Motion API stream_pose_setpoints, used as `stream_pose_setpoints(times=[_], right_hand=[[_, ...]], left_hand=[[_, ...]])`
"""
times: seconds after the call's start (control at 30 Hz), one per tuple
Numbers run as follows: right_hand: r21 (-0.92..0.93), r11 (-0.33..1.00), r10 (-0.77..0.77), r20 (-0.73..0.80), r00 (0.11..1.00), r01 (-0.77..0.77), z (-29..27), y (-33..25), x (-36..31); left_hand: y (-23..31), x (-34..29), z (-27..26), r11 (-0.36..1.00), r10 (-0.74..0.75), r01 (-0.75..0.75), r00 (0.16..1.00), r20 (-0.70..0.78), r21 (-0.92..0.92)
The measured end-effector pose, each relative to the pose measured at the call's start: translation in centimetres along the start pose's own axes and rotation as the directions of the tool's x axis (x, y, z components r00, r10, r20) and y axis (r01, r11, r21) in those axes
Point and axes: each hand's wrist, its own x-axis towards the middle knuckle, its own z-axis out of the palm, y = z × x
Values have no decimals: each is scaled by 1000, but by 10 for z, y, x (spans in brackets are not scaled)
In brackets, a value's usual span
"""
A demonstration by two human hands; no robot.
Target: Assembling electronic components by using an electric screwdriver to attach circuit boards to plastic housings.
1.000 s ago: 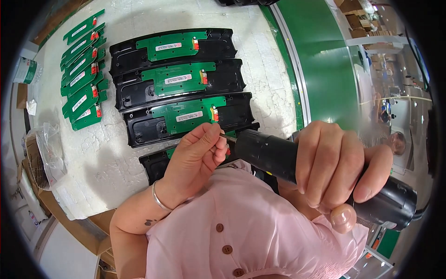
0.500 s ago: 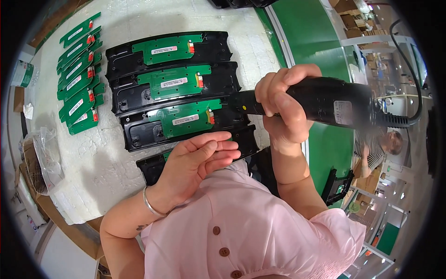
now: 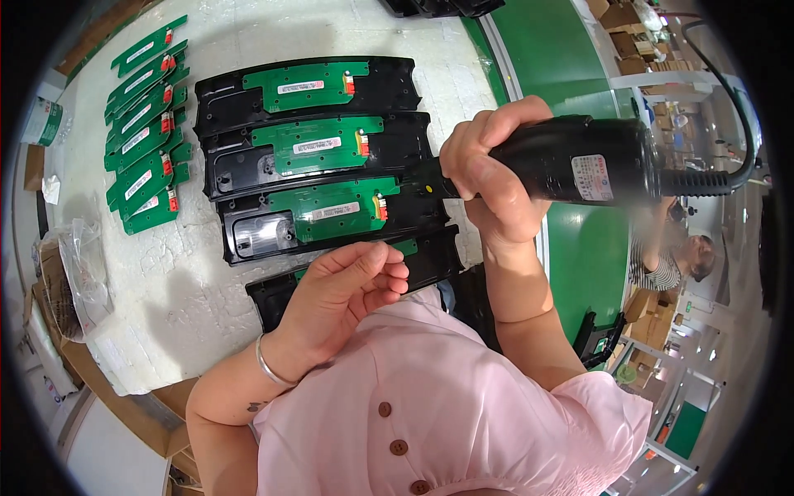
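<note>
My right hand [image 3: 496, 169] is wrapped around a black corded electric screwdriver [image 3: 571, 161], held level with its nose pointing left. That nose is over the right end of the third black plastic housing [image 3: 260, 235], just right of the green circuit board [image 3: 327, 211] lying in it. I cannot tell whether the tip touches. My left hand [image 3: 343, 285] hovers over the nearest housing [image 3: 434, 263], thumb pressed to curled fingers. Whatever may be between them is too small or hidden. Two more housings, the farthest [image 3: 227, 103] and the second [image 3: 236, 169], lie beyond with boards in them.
Several loose green boards [image 3: 136, 178] overlap in a column at the left of the white foam-like work surface [image 3: 190, 289]. A plastic bag [image 3: 83, 273] sits beyond its left edge. Dark parts [image 3: 442, 7] lie at the far edge. A green bench [image 3: 571, 273] runs along the right; another person [image 3: 662, 269] is beyond.
My left hand's fingers have curled in and the thumb has closed against them. The right hand and screwdriver have shifted slightly left and away from me.
</note>
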Motion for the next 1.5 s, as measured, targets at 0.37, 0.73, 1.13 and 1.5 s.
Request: stream_pose_setpoints(times=[0.37,0.73,1.13,1.5], right_hand=[[268,951,-209,202,957,151,28,-78,-7],[224,973,-116,272,955,54,27,-76,-7],[373,921,-201,214,956,110,32,-73,-7],[370,912,-257,183,949,176,40,-67,-11]], left_hand=[[3,-6,3,995,62,-63,998,-16,-75],[3,-8,1,988,146,-149,987,-62,-50],[0,-3,0,970,234,-240,967,-101,-48],[-4,-2,-6,945,281,-270,959,38,-184]])
